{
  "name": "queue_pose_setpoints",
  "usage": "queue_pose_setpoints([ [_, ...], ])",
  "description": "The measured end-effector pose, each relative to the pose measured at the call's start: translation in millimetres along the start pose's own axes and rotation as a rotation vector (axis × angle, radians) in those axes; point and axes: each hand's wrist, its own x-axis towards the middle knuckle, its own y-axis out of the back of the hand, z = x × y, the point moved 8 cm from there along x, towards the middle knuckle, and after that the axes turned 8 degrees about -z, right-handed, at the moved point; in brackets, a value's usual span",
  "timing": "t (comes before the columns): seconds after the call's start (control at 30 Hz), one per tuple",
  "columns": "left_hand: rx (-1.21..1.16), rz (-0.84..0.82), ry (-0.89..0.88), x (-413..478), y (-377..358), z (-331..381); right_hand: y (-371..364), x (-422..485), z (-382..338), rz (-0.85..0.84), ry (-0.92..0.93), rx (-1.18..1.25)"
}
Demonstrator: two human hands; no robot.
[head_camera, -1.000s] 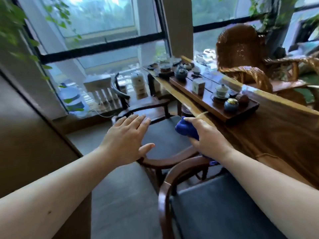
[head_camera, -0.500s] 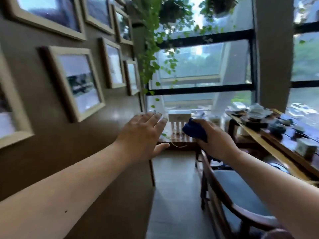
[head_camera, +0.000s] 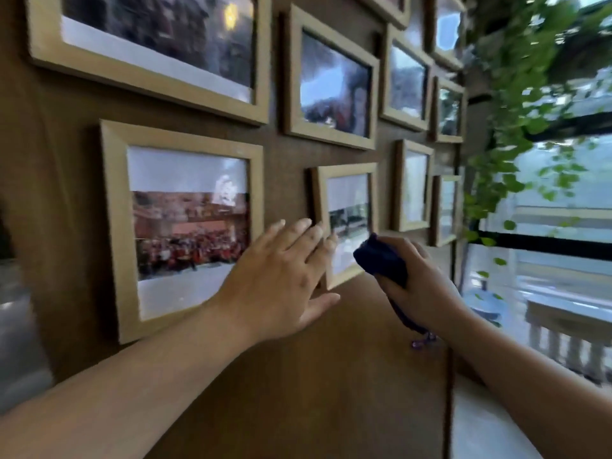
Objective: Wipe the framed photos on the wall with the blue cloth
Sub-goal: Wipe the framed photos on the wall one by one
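Framed photos: about a dozen in pale wooden frames on the brown wall [head_camera: 298, 359], filling the view from 9 to 1 o'clock; the small frame [head_camera: 347, 223] sits at centre, the crowd photo [head_camera: 188, 226] at 9 o'clock of it.
Blue cloth [head_camera: 381, 260]: bunched in the right hand [head_camera: 420, 286], at 5 o'clock of the small frame, near its lower corner; contact with the glass cannot be told.
Right hand fingers: clamped around the cloth.
Left hand [head_camera: 278, 279]: fingers straight and slightly apart, empty, over the small frame's left edge.
Progress: judged barely begun; no frame looks wiped, all remain.
Beyond: trailing green vine [head_camera: 516, 111] and window [head_camera: 563, 253] at 3 o'clock.
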Motion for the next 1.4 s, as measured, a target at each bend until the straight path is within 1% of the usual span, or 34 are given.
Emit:
queue_pose_setpoints([
  [0.23, 0.186, -0.073, 0.269, -53, 23, -72, -34, 53, -79, 0.059, 0.238, 0.23],
  [0.33, 0.278, -0.055, 0.322, -79, 45, -98, -36, 64, -121, 0.099, 0.311, 0.274],
  [0.43, 0.364, -0.032, 0.362, -103, 63, -124, -38, 75, -161, 0.135, 0.343, 0.316],
  [0.47, 0.391, -0.047, 0.373, -110, 66, -132, -38, 79, -176, 0.148, 0.362, 0.32],
  [0.53, 0.429, -0.134, 0.413, -120, 64, -147, -37, 87, -204, 0.188, 0.407, 0.315],
  [0.6, 0.456, -0.216, 0.454, -127, 56, -160, -35, 94, -225, 0.251, 0.447, 0.278],
  [0.63, 0.473, -0.228, 0.46, -129, 53, -165, -36, 99, -232, 0.283, 0.45, 0.246],
  [0.7, 0.485, -0.216, 0.447, -129, 47, -168, -43, 108, -233, 0.315, 0.4, 0.205],
  [0.8, 0.461, -0.178, 0.422, -127, 43, -169, -65, 109, -234, 0.305, 0.3, 0.194],
  [0.87, 0.463, -0.158, 0.408, -127, 42, -168, -80, 97, -248, 0.306, 0.332, 0.132],
  [0.93, 0.462, -0.138, 0.4, -126, 42, -169, -91, 86, -262, 0.294, 0.42, 0.088],
  [1.03, 0.458, -0.114, 0.385, -126, 43, -168, -86, 86, -249, 0.305, 0.468, 0.012],
  [1.1, 0.453, -0.112, 0.372, -125, 41, -169, -79, 93, -223, 0.326, 0.388, -0.041],
  [1.17, 0.458, -0.111, 0.372, -126, 41, -169, -70, 97, -198, 0.335, 0.263, -0.028],
  [1.23, 0.471, -0.106, 0.373, -125, 40, -168, -70, 95, -191, 0.332, 0.209, -0.028],
  [1.3, 0.483, -0.106, 0.372, -125, 40, -167, -76, 86, -203, 0.303, 0.255, -0.017],
  [1.4, 0.492, -0.104, 0.382, -124, 40, -167, -98, 66, -237, 0.188, 0.46, -0.022],
])
